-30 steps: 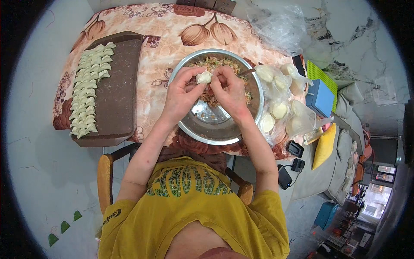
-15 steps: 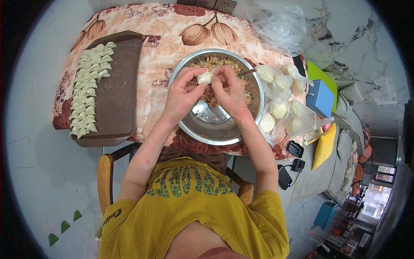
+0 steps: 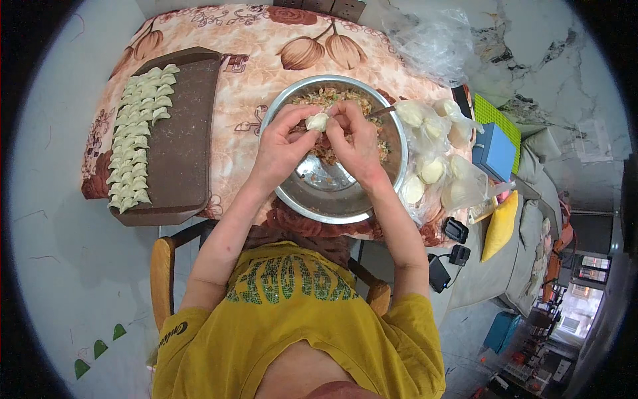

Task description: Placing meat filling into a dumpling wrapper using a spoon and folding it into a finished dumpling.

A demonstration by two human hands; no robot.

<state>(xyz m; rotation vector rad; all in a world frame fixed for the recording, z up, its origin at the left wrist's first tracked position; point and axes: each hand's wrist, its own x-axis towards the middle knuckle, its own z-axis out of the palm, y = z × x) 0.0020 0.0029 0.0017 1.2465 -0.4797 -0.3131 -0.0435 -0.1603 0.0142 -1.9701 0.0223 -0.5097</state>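
A small pale dumpling [image 3: 318,122] is pinched between both hands over the steel bowl [image 3: 345,217]. My left hand [image 3: 284,145] closes its thumb and fingertips on the dumpling's left side. My right hand [image 3: 355,143] grips the opposite edge, its fingers bent. Chopped filling [image 3: 329,100] lies in the far part of the bowl, partly hidden by my hands, and the handle of a utensil [image 3: 381,112] leans over the right rim. To the left, a brown tray [image 3: 183,133] carries rows of finished dumplings [image 3: 136,136] along its left side.
Clear plastic bags with stacked round wrappers [image 3: 430,171] lie right of the bowl. Beyond them are a blue box [image 3: 493,151] and a yellow cushion [image 3: 500,226]. A crumpled plastic bag [image 3: 432,43] sits at the far right, and small black devices [image 3: 456,229] near the right edge of the flowered tablecloth [image 3: 249,80].
Both hands stay in almost the same place over the bowl. The dumpling between my fingertips has shifted very slightly.
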